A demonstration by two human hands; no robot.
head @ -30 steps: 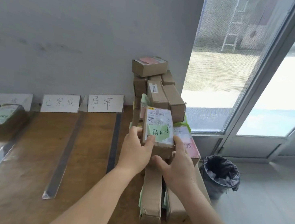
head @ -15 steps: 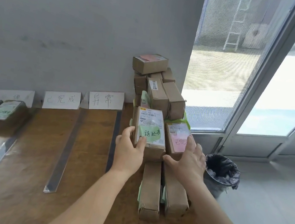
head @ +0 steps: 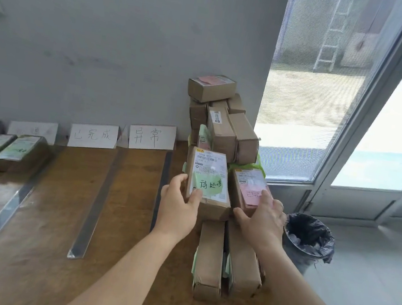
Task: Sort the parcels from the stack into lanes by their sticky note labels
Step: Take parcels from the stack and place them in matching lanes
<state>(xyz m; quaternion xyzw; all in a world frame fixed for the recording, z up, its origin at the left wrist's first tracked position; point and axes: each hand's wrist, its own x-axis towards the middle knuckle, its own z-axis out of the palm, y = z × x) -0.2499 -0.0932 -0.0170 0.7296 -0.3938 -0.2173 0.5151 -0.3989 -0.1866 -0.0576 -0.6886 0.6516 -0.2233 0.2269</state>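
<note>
The left hand (head: 179,205) grips a brown cardboard parcel with a white shipping label and a green sticky note (head: 207,183), thumb curled over the near edge of its top face and fingers wrapped round its left side. The parcel sits at the near side of the stack of brown cardboard parcels (head: 223,129) piled at the right end of the wooden table (head: 57,209), its long axis running from near to far, tilted up toward the camera. The green note carries handwriting that appears to read 待处理. The right hand (head: 264,218) lies with fingers fairly straight over the neighbouring brown parcel with a pink sticky note (head: 250,189), just to the right; its writing is partly covered and I cannot read it whole. The lanes, marked off by grey metal strips (head: 95,206), all lie to the left of both hands, so the left hand is the nearer one for carrying the green-noted parcel across. White paper signs stand against the far wall: one reads 异常 (head: 151,136), the next to the left 已完成 (head: 92,135), and a fainter third sign (head: 32,130) is too blurred to read. Sorted parcels with greenish labels (head: 4,150) already lie in the far-left lanes. Neither readable sign matches the green note, so its lane is probably further left. A black-lined bin (head: 308,236) stands on the floor to the right.
</note>
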